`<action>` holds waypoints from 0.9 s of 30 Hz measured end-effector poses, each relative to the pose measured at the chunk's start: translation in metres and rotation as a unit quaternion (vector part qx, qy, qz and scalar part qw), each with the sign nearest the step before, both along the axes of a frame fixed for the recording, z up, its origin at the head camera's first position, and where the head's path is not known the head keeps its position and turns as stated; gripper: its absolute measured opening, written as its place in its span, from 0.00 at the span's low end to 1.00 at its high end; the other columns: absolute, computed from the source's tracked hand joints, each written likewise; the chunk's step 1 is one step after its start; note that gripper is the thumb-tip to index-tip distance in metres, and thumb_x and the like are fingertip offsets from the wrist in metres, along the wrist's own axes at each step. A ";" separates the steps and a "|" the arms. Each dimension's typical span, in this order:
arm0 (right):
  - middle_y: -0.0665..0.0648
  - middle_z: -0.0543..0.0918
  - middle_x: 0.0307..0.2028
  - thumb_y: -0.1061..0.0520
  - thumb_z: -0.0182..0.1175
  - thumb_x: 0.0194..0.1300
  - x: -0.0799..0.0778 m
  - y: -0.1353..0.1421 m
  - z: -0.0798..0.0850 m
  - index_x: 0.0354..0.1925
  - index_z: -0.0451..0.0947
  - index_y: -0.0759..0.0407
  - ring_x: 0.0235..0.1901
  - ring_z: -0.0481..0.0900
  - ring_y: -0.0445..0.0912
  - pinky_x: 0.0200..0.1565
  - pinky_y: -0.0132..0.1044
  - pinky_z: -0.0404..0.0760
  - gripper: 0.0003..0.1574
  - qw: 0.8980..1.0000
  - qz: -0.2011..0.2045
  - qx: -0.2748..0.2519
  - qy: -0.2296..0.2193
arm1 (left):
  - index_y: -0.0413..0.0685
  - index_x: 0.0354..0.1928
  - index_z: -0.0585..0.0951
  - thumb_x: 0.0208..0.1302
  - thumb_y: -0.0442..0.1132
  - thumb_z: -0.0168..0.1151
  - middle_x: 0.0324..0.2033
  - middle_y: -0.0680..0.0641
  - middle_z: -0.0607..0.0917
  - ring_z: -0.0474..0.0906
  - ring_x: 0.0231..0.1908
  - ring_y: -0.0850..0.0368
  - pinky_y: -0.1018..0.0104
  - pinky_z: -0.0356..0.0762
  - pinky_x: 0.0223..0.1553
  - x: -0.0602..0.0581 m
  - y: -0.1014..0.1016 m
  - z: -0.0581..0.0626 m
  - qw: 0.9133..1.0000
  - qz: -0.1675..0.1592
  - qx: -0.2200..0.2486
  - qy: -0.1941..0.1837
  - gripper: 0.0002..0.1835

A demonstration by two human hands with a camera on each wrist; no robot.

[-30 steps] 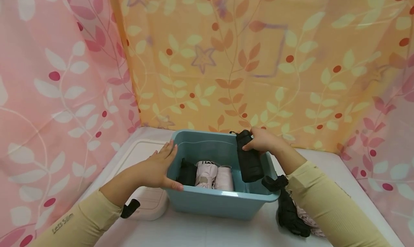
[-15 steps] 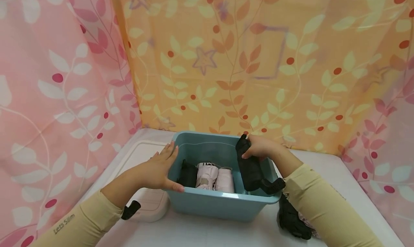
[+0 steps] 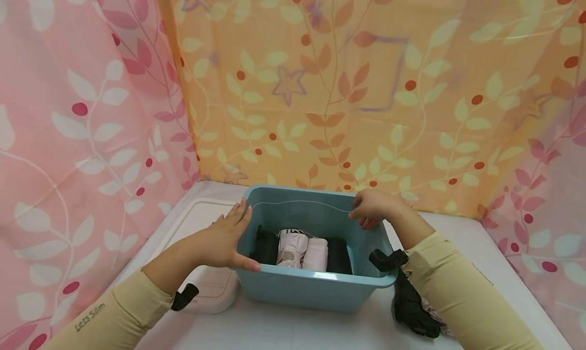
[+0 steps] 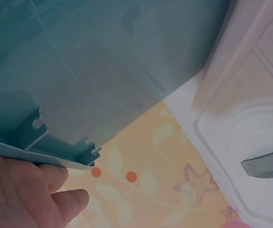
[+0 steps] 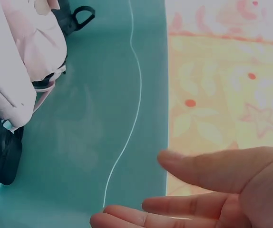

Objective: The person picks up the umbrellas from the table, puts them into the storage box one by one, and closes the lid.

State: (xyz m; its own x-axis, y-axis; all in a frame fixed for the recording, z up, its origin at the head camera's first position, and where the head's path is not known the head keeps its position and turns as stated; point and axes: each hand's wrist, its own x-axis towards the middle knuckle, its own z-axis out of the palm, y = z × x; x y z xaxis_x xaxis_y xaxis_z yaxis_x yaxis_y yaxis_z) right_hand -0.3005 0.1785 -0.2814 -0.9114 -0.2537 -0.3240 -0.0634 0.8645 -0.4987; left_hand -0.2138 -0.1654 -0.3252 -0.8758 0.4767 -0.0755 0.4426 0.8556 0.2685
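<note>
A blue-green plastic bin (image 3: 306, 293) holds a row of rolled bundles. From left to right lie a black bundle (image 3: 265, 247), a pale pink one with dark lettering (image 3: 292, 245), a plain pale pink one (image 3: 316, 255) and another black bundle (image 3: 339, 257). My left hand (image 3: 220, 244) rests on the bin's left rim, fingers spread and thumb at the front edge. Over the bin's back right corner is my right hand (image 3: 374, 207), holding nothing. The right wrist view shows its thumb (image 5: 198, 168) apart from the fingers, and a black loop (image 5: 84, 16) on one bundle.
A white lid (image 3: 212, 289) lies left of the bin, partly under my left forearm. Right of the bin, a black cloth bundle (image 3: 414, 309) and something pink sit partly hidden by my right sleeve. Patterned curtains (image 3: 293, 85) enclose the white surface.
My right hand has lowered the black bundle into the bin beside the plain pink one, let go of it and come up to the back right rim. My left hand has stayed put.
</note>
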 end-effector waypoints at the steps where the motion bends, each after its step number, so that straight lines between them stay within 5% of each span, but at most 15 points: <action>1: 0.63 0.81 0.28 0.56 0.60 0.60 0.000 0.001 0.000 0.55 0.66 0.75 0.26 0.83 0.51 0.30 0.40 0.82 0.31 1.000 0.001 -0.002 0.001 | 0.40 0.70 0.40 0.35 0.79 0.55 0.70 0.39 0.35 0.29 0.69 0.44 0.40 0.39 0.64 0.000 0.000 0.000 1.000 0.000 0.001 -0.001 0.70; 14: 0.65 0.82 0.34 0.48 0.60 0.60 0.003 0.002 0.005 0.52 0.70 0.70 0.31 0.83 0.51 0.35 0.41 0.82 0.30 0.995 0.015 -0.093 -0.030 | 0.41 0.70 0.39 0.34 0.80 0.53 0.70 0.40 0.34 0.28 0.69 0.44 0.41 0.38 0.64 -0.003 -0.001 -0.003 1.000 -0.001 -0.007 0.001 0.70; 27: 0.67 0.81 0.39 0.46 0.57 0.63 0.016 0.045 0.038 0.54 0.67 0.69 0.38 0.82 0.55 0.41 0.43 0.80 0.32 0.987 0.025 -0.157 0.030 | 0.41 0.70 0.38 0.34 0.81 0.52 0.70 0.41 0.33 0.27 0.69 0.46 0.42 0.38 0.64 -0.003 -0.001 -0.003 1.000 0.005 -0.015 -0.002 0.71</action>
State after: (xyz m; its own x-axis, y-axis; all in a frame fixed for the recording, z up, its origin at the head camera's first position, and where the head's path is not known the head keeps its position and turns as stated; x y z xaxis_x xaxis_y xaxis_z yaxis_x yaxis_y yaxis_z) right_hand -0.2845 0.2236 -0.2432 -0.9105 -0.3778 -0.1681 -0.1392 0.6630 -0.7356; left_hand -0.2169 -0.1664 -0.3283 -0.8804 0.4647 -0.0940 0.4322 0.8681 0.2440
